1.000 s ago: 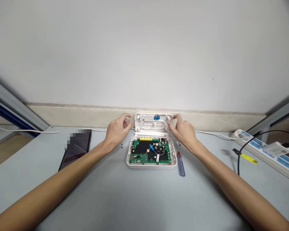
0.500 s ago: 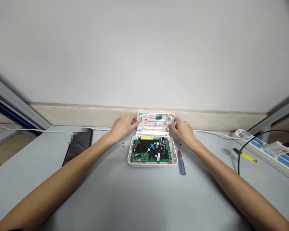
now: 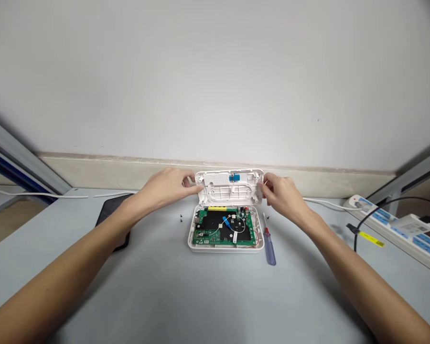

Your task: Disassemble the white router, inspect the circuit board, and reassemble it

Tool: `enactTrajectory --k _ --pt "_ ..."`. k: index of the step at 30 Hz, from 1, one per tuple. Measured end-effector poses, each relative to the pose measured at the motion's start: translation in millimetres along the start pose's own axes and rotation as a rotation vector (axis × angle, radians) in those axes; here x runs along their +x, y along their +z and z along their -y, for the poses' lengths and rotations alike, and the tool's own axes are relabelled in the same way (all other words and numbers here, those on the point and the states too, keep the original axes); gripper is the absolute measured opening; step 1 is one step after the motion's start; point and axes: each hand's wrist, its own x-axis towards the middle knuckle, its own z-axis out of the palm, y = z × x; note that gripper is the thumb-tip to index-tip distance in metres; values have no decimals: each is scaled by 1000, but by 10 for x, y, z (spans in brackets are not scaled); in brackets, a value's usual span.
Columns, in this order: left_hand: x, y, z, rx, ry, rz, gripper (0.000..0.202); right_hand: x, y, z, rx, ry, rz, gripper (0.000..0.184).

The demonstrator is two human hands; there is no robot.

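Observation:
My left hand (image 3: pixel 175 184) grips the left edge of a white plastic cover (image 3: pixel 218 193), and my right hand (image 3: pixel 276 190) grips its right edge. The cover is tilted up with its ribbed inner side facing me, a blue connector (image 3: pixel 234 177) fixed near its top. Just in front of it lies the white router base (image 3: pixel 218 249), open side up. Inside sits a green circuit board (image 3: pixel 252 229) with a black plate, a yellow port block (image 3: pixel 217 209) and a coiled white fibre with a blue plug (image 3: pixel 226 222).
A screwdriver (image 3: pixel 270 248) with a clear purple handle lies right of the base. Small screws (image 3: pixel 181 218) lie to its left. A dark phone (image 3: pixel 109 210) is partly behind my left forearm. A power strip (image 3: pixel 397 229) with a black cable stands at right.
The cover has come up and towards me, showing more of its inner face. Both hands have moved with it, still at its two sides.

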Motion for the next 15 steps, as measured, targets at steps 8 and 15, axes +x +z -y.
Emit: enactTrajectory --k 8,15 --pt "-114 348 -486 126 255 -188 57 -57 103 76 -11 -11 64 19" --pt "-67 662 -593 297 314 -314 50 -112 -22 134 -167 76 162 32"
